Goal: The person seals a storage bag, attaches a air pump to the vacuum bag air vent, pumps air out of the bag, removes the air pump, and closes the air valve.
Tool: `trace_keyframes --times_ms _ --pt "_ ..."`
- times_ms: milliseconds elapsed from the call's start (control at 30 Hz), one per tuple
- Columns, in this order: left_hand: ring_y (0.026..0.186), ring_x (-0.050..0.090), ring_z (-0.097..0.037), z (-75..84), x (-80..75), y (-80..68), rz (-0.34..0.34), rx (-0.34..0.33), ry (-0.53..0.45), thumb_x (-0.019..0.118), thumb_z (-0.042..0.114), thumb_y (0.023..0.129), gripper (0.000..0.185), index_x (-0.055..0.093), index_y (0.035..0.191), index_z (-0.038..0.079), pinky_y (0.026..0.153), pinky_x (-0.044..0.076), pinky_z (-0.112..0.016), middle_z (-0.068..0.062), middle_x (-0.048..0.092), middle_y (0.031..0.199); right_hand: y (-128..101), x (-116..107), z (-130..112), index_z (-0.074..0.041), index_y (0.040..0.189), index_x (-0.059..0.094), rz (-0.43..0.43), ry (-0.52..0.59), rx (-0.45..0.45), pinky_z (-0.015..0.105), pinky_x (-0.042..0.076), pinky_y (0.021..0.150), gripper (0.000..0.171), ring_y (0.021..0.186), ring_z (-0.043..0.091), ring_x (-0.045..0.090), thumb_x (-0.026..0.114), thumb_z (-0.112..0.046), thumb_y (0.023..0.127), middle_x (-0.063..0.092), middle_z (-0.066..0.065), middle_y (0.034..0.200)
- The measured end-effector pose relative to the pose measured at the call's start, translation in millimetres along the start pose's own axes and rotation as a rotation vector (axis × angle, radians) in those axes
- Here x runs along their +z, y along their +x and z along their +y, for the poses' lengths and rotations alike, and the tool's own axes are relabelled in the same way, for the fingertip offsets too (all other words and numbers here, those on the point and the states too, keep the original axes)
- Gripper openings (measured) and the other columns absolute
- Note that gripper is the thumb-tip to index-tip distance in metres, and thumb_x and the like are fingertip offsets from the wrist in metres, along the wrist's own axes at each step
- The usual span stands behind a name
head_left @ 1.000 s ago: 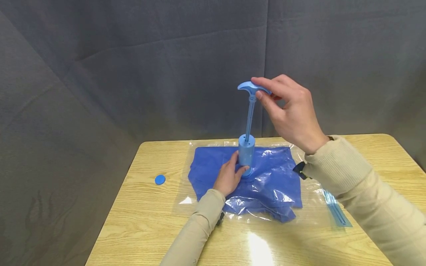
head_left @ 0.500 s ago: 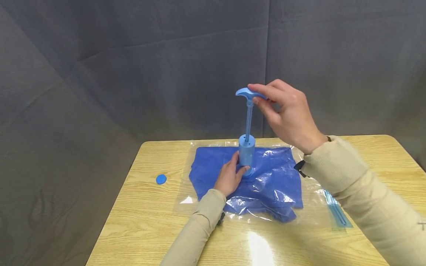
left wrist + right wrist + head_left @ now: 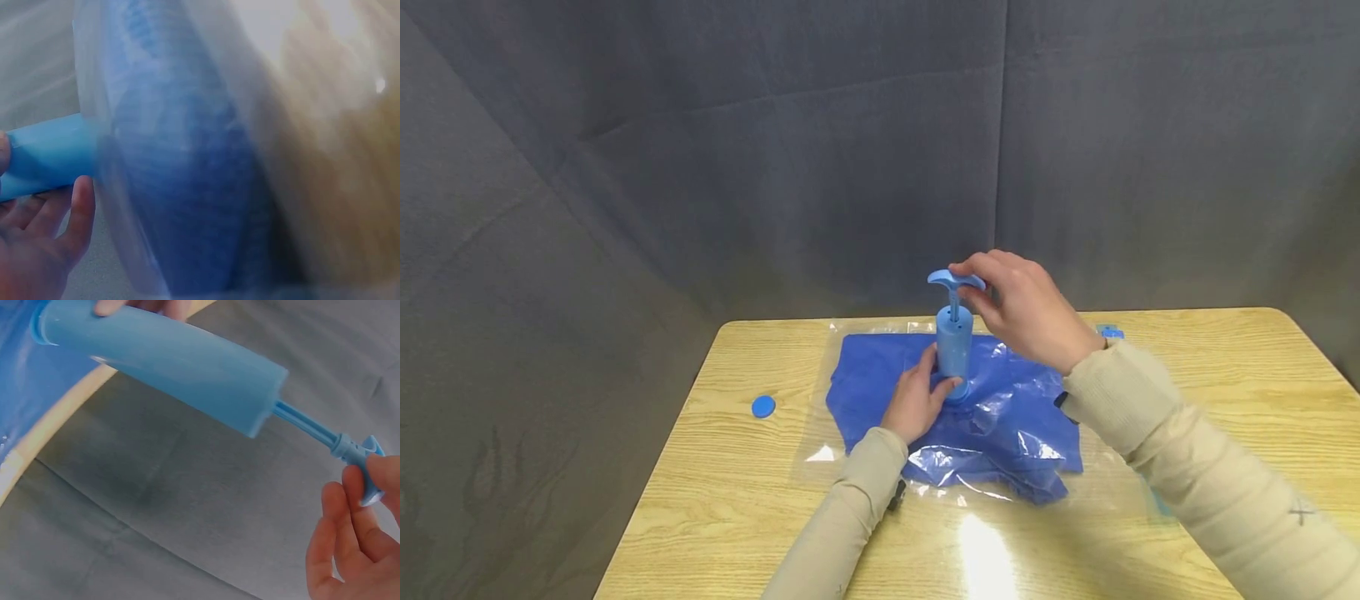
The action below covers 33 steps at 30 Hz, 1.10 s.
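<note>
A person works a light-blue hand pump (image 3: 954, 354) standing upright on a clear plastic bag (image 3: 817, 421) of blue fabric (image 3: 872, 375), the left hand (image 3: 916, 402) with thumb and fingers curled around the pump's lower end, the right hand (image 3: 1028, 310) pinching the T-shaped handle (image 3: 942, 277) just above it. Only a short length of rod (image 3: 306, 422) shows above the pump, suggesting a stroke nearly home. Emptying the bag looks under way but unfinished, judging by creased plastic around the pump; a blue disc (image 3: 763, 407), perhaps a cap, lies well to the pump's left, apparently unfitted
</note>
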<state>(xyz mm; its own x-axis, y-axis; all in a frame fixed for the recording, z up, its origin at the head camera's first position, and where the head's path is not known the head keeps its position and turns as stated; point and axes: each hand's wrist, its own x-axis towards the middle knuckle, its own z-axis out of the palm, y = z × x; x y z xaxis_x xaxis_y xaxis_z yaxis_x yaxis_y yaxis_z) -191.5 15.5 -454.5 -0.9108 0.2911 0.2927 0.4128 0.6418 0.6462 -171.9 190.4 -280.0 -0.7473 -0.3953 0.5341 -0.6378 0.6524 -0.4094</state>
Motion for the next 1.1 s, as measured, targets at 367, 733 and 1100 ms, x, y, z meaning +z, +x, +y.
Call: trace_keyframes --times_ms 367,733,1100 --pt "0.119 0.061 -0.025 3.7 0.5 2.9 -0.030 -0.042 -0.036 0.062 0.029 0.094 0.055 0.039 0.141 0.012 0.102 0.048 -0.039 -0.014 0.064 0.127 -9.2 16.1 9.0 -0.008 0.112 0.063 -0.095 -0.005 0.102 0.041 0.056 0.078 0.021 0.088 0.024 0.066 0.064 -0.007 0.091 0.067 0.009 0.103" --pt "0.121 0.058 -0.027 6.5 2.4 2.7 -0.027 -0.078 -0.074 0.063 0.029 0.094 0.060 0.036 0.144 0.009 0.101 0.048 -0.041 -0.015 0.058 0.133 -14.4 24.9 14.8 -0.009 0.110 0.062 -0.071 -0.001 0.080 0.043 0.056 0.082 0.018 0.091 0.025 0.067 0.064 -0.009 0.092 0.068 0.008 0.104" --pt "0.123 0.058 -0.028 3.8 3.0 3.9 -0.041 -0.084 -0.105 0.059 0.032 0.096 0.056 0.037 0.142 0.010 0.101 0.049 -0.042 -0.014 0.058 0.134 -14.6 26.9 12.8 -0.010 0.112 0.062 -0.060 -0.016 0.065 0.042 0.057 0.082 0.020 0.091 0.023 0.068 0.066 -0.013 0.092 0.069 0.007 0.104"
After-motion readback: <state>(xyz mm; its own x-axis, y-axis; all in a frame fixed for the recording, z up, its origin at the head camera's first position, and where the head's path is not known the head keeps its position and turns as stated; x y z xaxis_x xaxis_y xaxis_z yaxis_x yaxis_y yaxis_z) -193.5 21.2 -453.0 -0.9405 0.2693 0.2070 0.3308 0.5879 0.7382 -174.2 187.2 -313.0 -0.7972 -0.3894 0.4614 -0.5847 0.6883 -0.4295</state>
